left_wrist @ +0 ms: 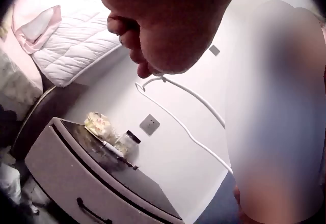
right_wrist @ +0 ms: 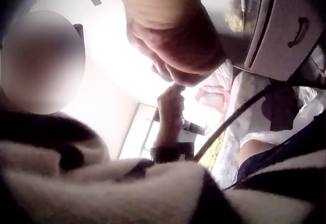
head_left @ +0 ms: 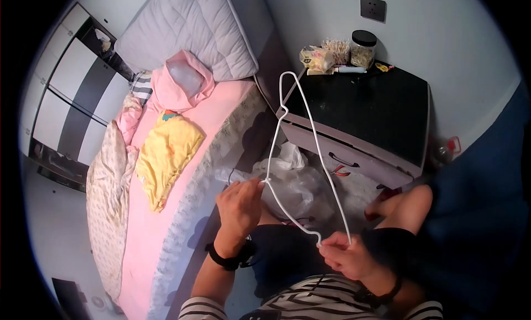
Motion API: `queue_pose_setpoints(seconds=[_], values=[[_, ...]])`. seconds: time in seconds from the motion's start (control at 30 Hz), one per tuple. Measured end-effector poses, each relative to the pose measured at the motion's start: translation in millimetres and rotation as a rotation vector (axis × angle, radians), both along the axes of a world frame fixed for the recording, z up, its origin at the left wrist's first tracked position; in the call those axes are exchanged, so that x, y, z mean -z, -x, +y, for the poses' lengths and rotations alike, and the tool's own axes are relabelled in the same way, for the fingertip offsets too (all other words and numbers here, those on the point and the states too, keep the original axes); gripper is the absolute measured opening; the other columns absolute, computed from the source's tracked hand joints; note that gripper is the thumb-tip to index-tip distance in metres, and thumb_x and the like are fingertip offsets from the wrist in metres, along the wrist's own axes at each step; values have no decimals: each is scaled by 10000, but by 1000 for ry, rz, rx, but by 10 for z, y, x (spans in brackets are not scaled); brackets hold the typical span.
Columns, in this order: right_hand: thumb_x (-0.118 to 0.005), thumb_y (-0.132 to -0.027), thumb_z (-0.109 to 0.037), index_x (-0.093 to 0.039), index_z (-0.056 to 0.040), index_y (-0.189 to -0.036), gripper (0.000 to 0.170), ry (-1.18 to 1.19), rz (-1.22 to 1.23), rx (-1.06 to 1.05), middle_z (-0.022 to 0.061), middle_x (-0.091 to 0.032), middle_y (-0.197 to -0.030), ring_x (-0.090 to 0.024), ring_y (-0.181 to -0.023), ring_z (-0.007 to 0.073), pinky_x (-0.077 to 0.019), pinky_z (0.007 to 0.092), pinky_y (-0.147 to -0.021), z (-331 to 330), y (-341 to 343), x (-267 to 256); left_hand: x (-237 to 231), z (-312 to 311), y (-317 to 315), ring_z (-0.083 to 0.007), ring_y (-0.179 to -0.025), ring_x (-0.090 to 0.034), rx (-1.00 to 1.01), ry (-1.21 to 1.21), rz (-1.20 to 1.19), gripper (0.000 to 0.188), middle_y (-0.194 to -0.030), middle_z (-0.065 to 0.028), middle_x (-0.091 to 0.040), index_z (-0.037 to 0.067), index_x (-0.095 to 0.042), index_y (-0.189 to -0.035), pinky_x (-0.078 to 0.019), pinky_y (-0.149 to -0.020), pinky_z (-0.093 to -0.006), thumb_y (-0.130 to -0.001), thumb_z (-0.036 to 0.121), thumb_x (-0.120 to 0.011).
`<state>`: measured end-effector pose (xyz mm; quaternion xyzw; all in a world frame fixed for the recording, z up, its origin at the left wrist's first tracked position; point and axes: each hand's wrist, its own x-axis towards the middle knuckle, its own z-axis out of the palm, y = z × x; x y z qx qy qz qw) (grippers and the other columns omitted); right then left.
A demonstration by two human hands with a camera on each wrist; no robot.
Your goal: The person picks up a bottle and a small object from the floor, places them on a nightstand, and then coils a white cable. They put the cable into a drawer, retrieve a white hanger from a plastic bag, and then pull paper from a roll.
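left hand [head_left: 240,208] and right hand [head_left: 348,258] pinch the white wire hanger [head_left: 315,133], fingers curled. advisable: firm grips, even force, wire untwisted.

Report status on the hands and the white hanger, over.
Left hand and right hand both gripping the white hanger. Hanger held up, nightstand beyond it. Nothing seen blocking it.

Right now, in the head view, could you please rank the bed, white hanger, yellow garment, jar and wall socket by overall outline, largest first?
1. Bed
2. White hanger, its outline helped by closeness to the camera
3. Yellow garment
4. Jar
5. Wall socket
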<state>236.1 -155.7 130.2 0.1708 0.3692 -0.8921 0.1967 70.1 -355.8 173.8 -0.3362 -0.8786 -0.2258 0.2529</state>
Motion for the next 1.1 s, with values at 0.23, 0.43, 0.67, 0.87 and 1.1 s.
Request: queue_pose_setpoints(seconds=[0.23,0.43,0.67,0.87,1.1], values=[[-611,-863,-60,-587,21,-926,106,-84,38,1,23,-544,-682,-450,-528,55,-340,192,-454,-137,-20,47,143,113,-114,-287,-530,-537,-200,-50,-37,51,-585,-101,-545,56,-614,-800,-419,-486,-383,-791,98,-641],[-605,-885,-133,-590,13,-953,162,-48,-38,21,5,-520,-670,-430,-526,58,-304,189,-442,-51,159,108,127,125,-39,-312,-728,-580,-219,70,-130,115,-769,-120,-599,54,-607,-911,-465,-646,-398,-798,72,-618],[-582,-902,-172,-595,10,-1021,217,-118,123,70,38,-568,-685,-437,-509,59,-329,187,-437,0,309,255,266,146,-195,-235,-1044,-516,-206,-605,-275,433,-1141,-143,-529,4,-454,-1219,-400,-899,-341,-815,79,-590],[-586,-898,-183,-573,8,-1120,293,-259,175,-182,43,-604,-788,-538,-629,79,-416,173,-525,-56,352,207,92,523,-360,-140,-592,-491,98,-1477,-1342,343,-724,-16,-516,37,-506,-1146,-441,-588,-288,-950,316,-471],[-493,-942,-339,-464,-41,-1247,427,-12,276,-161,45,-595,-1002,-562,-890,116,-460,264,-777,126,545,359,165,364,-343,-80,-462,-244,196,-1422,-1509,274,-548,50,-292,99,-533,-1014,-220,-445,-236,-948,355,-460]])
